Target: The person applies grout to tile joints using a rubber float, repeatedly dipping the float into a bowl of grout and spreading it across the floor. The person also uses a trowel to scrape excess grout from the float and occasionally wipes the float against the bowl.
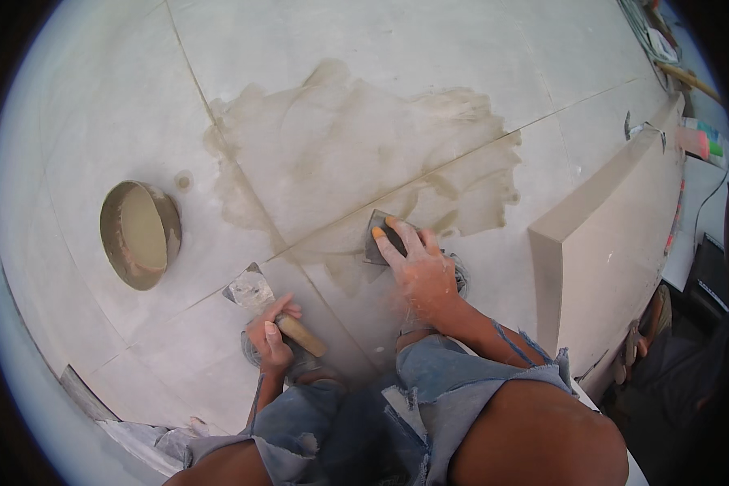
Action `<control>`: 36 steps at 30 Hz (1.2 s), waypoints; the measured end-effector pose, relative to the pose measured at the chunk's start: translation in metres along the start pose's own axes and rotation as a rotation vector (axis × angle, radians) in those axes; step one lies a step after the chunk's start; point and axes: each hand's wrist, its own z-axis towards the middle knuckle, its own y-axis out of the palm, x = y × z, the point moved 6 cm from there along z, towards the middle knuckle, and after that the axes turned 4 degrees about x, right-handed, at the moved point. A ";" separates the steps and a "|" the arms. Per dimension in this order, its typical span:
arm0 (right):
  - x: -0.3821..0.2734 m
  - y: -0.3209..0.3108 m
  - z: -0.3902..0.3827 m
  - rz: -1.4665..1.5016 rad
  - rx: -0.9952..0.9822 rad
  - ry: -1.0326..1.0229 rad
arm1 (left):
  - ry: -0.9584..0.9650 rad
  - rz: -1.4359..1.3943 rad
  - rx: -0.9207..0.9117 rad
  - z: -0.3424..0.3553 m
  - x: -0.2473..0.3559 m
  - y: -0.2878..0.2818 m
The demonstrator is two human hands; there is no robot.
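Note:
My left hand [270, 338] is closed around a putty knife [301, 335] with a wooden handle; its smeared metal blade [249, 290] points away from me. Farther right, my right hand [425, 275] grips a dark, flat, roughly square spreader [375, 253], its fingertips orange, and holds it against the tiled floor [162, 340]. Beyond the spreader, a wet greyish-beige smear [324, 154] spreads over the pale tiles and across their joints. A round bowl [172, 229] of beige paste stands to the left of the smear.
A beige block-like ledge [547, 275] rises on my right. Behind it lie cables [641, 32], a wooden stick [688, 79], and a black case-like object [709, 279]. Crumpled plastic sheeting [158, 441] lies at the lower left. My knees flank the work.

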 end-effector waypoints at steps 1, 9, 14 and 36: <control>0.028 -0.009 0.011 -0.036 0.061 0.091 | 0.015 0.002 0.002 0.003 0.002 0.004; 0.029 -0.019 -0.002 -0.100 0.076 0.064 | 0.037 -0.009 0.015 0.004 0.000 0.003; 0.093 -0.041 0.025 -0.139 0.257 0.180 | 0.024 -0.014 0.022 0.003 0.002 0.004; 0.141 -0.045 -0.010 -0.129 0.350 -0.033 | 0.016 0.010 -0.010 0.004 0.008 0.005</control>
